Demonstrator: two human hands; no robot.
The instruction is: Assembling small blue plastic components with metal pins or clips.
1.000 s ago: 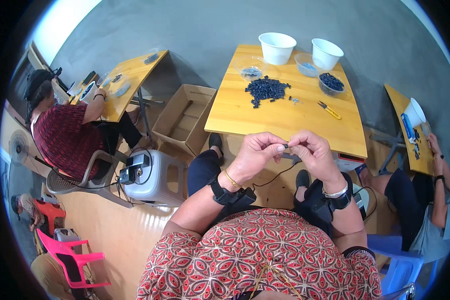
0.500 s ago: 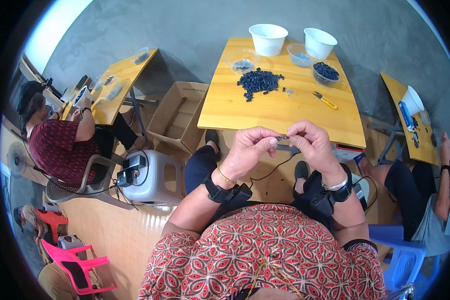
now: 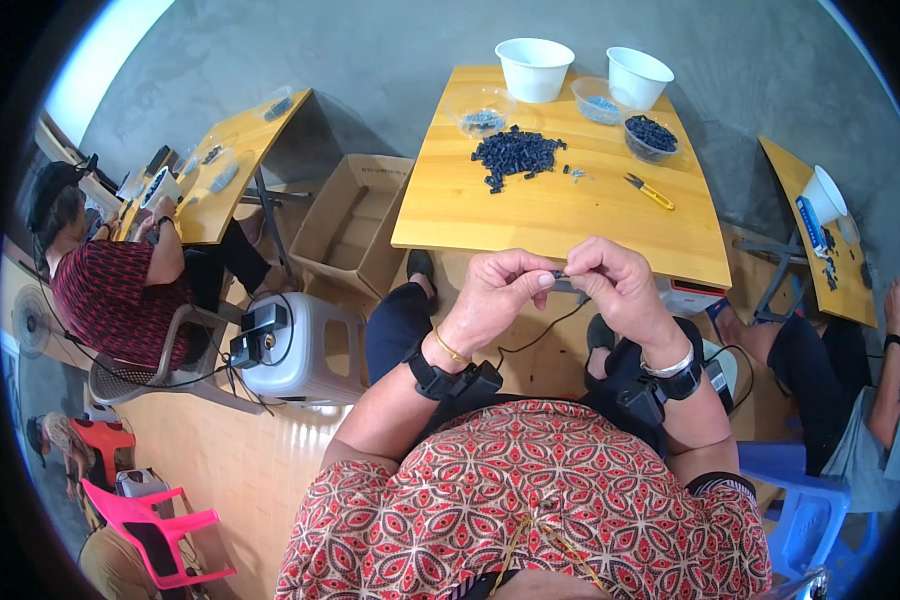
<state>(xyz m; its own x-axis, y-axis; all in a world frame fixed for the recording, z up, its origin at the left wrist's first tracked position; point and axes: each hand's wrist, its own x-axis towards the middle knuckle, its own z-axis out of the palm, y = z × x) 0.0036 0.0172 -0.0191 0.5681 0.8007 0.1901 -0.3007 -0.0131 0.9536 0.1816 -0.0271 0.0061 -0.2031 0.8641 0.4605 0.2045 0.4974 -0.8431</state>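
In front of my chest, past the near edge of the yellow table [image 3: 560, 235], both hands meet at the fingertips. My left hand [image 3: 490, 302] pinches a small dark plastic piece [image 3: 558, 274] between thumb and forefinger. Against its right end press the closed fingertips of my right hand [image 3: 620, 290]; whatever they grip is too small and hidden to name. On the table beyond lies a heap of small dark pieces [image 3: 518, 155]. A few tiny pale metal bits [image 3: 578, 175] lie beside the heap. To their right rest yellow-handled thread snips [image 3: 652, 192].
Two white tubs [image 3: 535, 75] stand at the table's far edge. Clear bowls hold dark pieces [image 3: 652, 138] and small pale parts [image 3: 600, 108]. An open cardboard box [image 3: 355, 220] and a grey stool [image 3: 305, 350] are left on the floor. People sit at side tables, left and right.
My fingertips have drawn closer together, so less of the small dark piece shows between them. The view has shifted slightly; the things on my table lie as before.
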